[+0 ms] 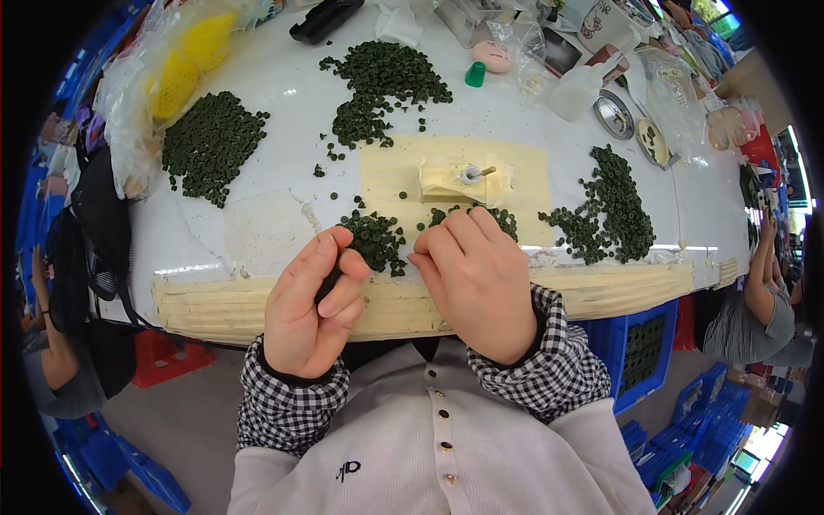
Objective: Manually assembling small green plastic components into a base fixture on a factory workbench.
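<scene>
My left hand [311,309] is closed around a dark, elongated thing [329,283], its kind partly hidden by the fingers. My right hand [481,287] is curled with thumb and fingertips together; whatever they may hold does not show. Between the two hands lies a small heap of dark green round parts [375,242]. More such parts [506,225] lie just beyond the right knuckles. Past them, a block wrapped in cream tape [442,182] stands on a yellowish sheet [386,176], with a metal sleeve and a thin stick [489,171] poking out of its top.
Larger heaps of green parts lie at the left [215,142], far middle [386,77] and right [616,206]. A round metal tin [613,114], green cap [475,75] and plastic bags [129,112] sit farther back. Cream padding [232,302] lines the near edge; a blue crate [622,395] stands below.
</scene>
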The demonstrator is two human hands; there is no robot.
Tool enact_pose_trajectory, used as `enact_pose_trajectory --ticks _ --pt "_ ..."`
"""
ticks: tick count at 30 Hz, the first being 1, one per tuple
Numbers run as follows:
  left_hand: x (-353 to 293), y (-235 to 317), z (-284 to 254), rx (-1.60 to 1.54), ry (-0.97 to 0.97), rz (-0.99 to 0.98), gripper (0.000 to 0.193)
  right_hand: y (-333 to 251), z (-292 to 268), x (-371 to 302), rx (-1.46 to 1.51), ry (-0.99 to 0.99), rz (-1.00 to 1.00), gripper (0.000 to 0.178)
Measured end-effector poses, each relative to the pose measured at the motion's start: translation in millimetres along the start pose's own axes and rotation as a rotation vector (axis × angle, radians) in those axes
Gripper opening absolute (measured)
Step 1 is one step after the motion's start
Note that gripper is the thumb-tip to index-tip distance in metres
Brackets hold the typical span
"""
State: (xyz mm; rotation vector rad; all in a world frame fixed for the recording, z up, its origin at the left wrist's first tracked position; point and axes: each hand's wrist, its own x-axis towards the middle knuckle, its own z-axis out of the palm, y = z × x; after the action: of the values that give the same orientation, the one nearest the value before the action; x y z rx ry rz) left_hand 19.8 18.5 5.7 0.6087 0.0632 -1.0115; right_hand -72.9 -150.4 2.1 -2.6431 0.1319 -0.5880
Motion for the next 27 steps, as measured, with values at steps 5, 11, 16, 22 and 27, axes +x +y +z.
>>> enact_pose_trajectory --ticks 5,11,16,22,27 --pt "-1.2 -1.9 -4.0 0.03 -0.04 0.034 0.024 1.0 -0.5 -5.9 -0.08 -0.078 -0.038 0.016" --pt "-1.1 -2.8 4.6 0.042 0.055 0.048 0.025 6.0 -8.8 -6.2 -0.027 -0.003 -0.046 0.012" --pt "-1.1 -3.5 7.9 0.114 0.045 0.058 0.027 7.8 -4.5 -4.2 -0.094 0.047 -0.047 0.017" --pt "-2.7 -4.5 -3.3 0.04 -0.061 0.074 0.026 1.9 3.8 3.5 -0.184 0.052 -0.025 0.012" --pt "-4.9 -2.4 -4.3 0.032 -0.107 0.119 0.024 -3.4 7.5 5.3 -0.176 -0.013 -0.089 0.008"
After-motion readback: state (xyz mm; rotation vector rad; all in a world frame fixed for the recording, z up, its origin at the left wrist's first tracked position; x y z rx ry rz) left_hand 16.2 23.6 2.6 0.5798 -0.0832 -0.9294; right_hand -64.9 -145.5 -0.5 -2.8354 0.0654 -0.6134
